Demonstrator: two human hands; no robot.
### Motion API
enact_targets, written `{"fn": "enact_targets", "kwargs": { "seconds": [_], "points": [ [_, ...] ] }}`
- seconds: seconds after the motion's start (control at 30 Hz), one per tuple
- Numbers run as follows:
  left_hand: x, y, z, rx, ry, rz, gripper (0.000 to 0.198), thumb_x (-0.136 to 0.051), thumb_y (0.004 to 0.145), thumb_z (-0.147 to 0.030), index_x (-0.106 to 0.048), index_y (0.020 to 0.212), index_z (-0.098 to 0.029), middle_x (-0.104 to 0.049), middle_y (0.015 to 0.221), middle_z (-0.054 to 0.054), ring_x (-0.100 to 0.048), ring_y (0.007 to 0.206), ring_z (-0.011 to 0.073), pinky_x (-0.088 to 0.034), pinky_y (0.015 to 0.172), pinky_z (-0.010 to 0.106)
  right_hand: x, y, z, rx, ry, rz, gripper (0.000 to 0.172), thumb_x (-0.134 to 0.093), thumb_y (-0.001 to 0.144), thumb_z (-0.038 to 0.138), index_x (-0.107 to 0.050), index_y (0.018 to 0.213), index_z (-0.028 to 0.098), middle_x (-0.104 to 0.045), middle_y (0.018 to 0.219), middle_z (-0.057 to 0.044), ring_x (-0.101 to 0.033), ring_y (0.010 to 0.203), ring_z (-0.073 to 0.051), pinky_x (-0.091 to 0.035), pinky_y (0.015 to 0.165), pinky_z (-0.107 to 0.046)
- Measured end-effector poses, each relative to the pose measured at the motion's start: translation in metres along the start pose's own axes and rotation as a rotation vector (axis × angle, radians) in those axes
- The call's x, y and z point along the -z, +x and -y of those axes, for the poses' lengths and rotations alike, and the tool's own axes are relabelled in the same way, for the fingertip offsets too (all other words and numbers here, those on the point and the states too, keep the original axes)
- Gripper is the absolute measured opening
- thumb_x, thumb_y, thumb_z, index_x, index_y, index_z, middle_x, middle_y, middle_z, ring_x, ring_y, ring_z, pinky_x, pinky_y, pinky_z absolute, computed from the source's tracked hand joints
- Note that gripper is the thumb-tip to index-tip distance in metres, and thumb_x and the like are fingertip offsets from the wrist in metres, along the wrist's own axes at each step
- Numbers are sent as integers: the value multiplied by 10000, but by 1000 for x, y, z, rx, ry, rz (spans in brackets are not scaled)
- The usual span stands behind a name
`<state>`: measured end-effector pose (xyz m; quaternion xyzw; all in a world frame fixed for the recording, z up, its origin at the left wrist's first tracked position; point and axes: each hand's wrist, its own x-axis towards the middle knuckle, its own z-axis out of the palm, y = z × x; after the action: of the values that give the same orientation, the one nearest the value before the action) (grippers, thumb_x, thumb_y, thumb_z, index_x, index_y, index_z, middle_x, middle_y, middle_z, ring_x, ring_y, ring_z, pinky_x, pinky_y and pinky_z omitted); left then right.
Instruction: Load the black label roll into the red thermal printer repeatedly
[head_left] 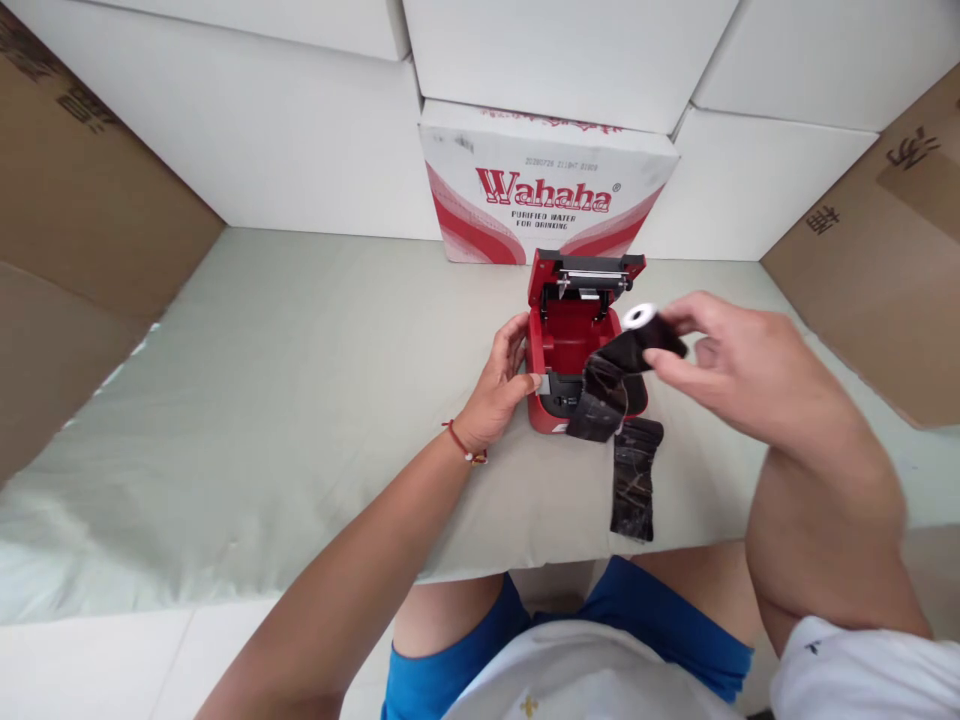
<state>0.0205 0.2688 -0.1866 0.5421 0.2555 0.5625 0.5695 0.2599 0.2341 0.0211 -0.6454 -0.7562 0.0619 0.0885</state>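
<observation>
A small red printer [534, 405] stands on the cloth with its lid [589, 265] raised and its inner bay [566, 340] showing. My left hand [499, 385] grips the printer's left side, the thumb lying by a grey tab at the front corner. Held in my right hand [720, 355], between thumb and fingers, is a black roll [664, 335] with a white core, just right of the bay and above the printer. A loose black strip [600, 400] hangs from the roll across the printer's front. Another creased black strip [634, 485] lies on the cloth in front.
Behind the printer stands a white and red Wahaha water carton [544, 190], against stacked white boxes [300, 130]. Brown cardboard [97, 220] borders the left side, and a brown carton [885, 260] the right. Pale green cloth [300, 400] covers the surface up to its front edge near my legs.
</observation>
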Motion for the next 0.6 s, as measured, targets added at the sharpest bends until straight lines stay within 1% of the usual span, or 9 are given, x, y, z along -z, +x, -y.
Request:
{"fn": "enact_targets", "kwargs": {
  "seconds": [0.07, 0.13, 0.2, 0.27, 0.33, 0.43, 0.47, 0.53, 0.6],
  "points": [
    [0, 0, -1, 2, -13, -1, 885, -832, 851, -571, -405, 1604, -392, -349, 1810, 43, -267, 1715, 325, -263, 1405, 533, 6, -12, -38, -106, 30, 2, 296, -712, 881, 429, -737, 1130, 272, -607, 576, 35, -589, 533, -220, -417, 577, -351],
    [-1, 0, -3, 4, -19, -2, 888, -840, 847, -581, -416, 1602, -387, -358, 1806, 46, -276, 1710, 331, -276, 1399, 535, 2, -19, -76, -177, 4, 49, 330, -706, 870, 453, -741, 1142, 269, -567, 527, 42, -566, 510, -226, -411, 570, -360],
    [-1, 0, -5, 10, -33, -7, 882, -853, 839, -574, -435, 1592, -386, -375, 1797, 46, -300, 1700, 332, -280, 1396, 534, -11, -24, -106, -206, -16, 159, 331, -684, 869, 461, -750, 1120, 256, -609, 556, 22, -582, 523, -233, -425, 580, -369],
    [-1, 0, -6, 19, -54, -14, 866, -867, 830, -557, -460, 1575, -386, -396, 1786, 43, -329, 1685, 331, -287, 1393, 532, -30, -29, -123, -185, -15, 249, 324, -648, 879, 449, -764, 1097, 239, -711, 678, -23, -630, 580, -242, -468, 621, -384],
    [-1, 1, -8, 27, -70, -18, 852, -876, 823, -543, -480, 1561, -387, -411, 1777, 39, -349, 1674, 332, -301, 1385, 531, -49, -35, -124, -132, 11, 232, 347, -606, 911, 447, -779, 1115, 227, -803, 902, -78, -689, 672, -251, -520, 680, -400],
    [0, 0, -8, 31, -83, -21, 843, -881, 818, -530, -494, 1553, -385, -419, 1773, 37, -350, 1672, 331, -308, 1381, 527, -72, -46, -106, 3, 131, 123, 384, -539, 1007, 465, -786, 1189, 234, -809, 1215, -112, -762, 859, -254, -582, 786, -396],
    [0, 0, -8, 29, -83, -22, 841, -879, 820, -529, -494, 1554, -386, -418, 1774, 36, -345, 1676, 329, -304, 1383, 526, -78, -49, -99, 62, 182, 135, 377, -534, 1029, 456, -784, 1210, 239, -801, 1255, -111, -774, 926, -253, -596, 832, -388],
    [1, 0, -8, 23, -69, -18, 845, -876, 822, -532, -489, 1559, -390, -412, 1780, 35, -336, 1682, 327, -300, 1386, 528, -87, -54, -84, 154, 218, 219, 350, -552, 1043, 392, -778, 1256, 230, -797, 1265, -120, -775, 1045, -267, -605, 922, -396],
    [1, 0, -7, 24, -46, -16, 867, -882, 810, -544, -481, 1564, -394, -403, 1787, 36, -327, 1689, 328, -300, 1387, 530, -87, -56, -73, 177, 161, 307, 361, -572, 1027, 311, -764, 1310, 197, -789, 1259, -151, -764, 1107, -300, -608, 958, -442]
  ]
}}
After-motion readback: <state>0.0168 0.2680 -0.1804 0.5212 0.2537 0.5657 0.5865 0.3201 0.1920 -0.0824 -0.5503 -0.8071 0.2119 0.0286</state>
